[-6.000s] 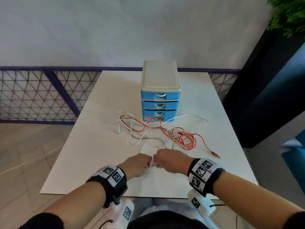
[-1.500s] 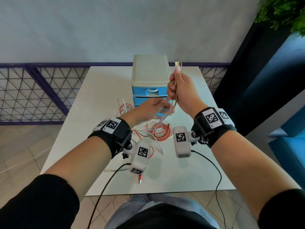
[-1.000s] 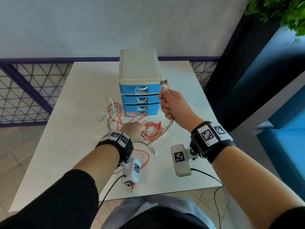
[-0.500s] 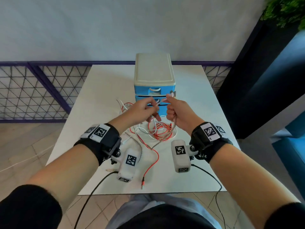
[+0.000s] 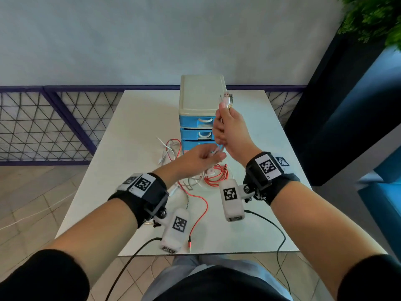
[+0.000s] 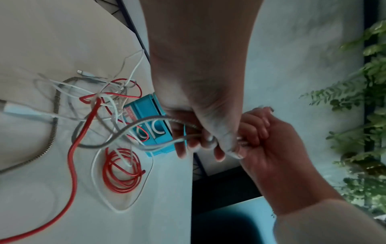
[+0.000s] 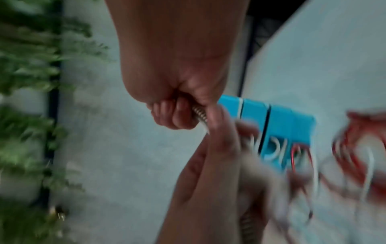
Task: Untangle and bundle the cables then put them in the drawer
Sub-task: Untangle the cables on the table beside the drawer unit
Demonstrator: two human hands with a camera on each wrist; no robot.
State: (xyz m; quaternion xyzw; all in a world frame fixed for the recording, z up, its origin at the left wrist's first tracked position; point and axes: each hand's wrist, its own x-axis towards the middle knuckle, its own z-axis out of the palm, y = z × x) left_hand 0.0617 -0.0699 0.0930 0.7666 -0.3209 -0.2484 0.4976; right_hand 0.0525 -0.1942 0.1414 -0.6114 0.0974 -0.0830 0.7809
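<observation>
Your right hand [image 5: 230, 129] is raised in a fist around a silver spring-wrapped cable [image 6: 146, 119], with the cable's plug ends [image 5: 226, 98] sticking up above your thumb. Just below it, your left hand [image 5: 201, 157] pinches the same cable with curled fingers [image 6: 211, 140], close enough that the two hands touch. Beneath both hands, on the white table [image 5: 134, 127], lies the tangle: a red cable [image 5: 199, 205] trailing toward you, a red coil [image 6: 123, 171] under your right wrist, and thin white cables [image 6: 117, 204] looped through them. Beyond your hands stands the small blue three-drawer plastic cabinet with a cream top [image 5: 195, 121], all its drawers closed.
</observation>
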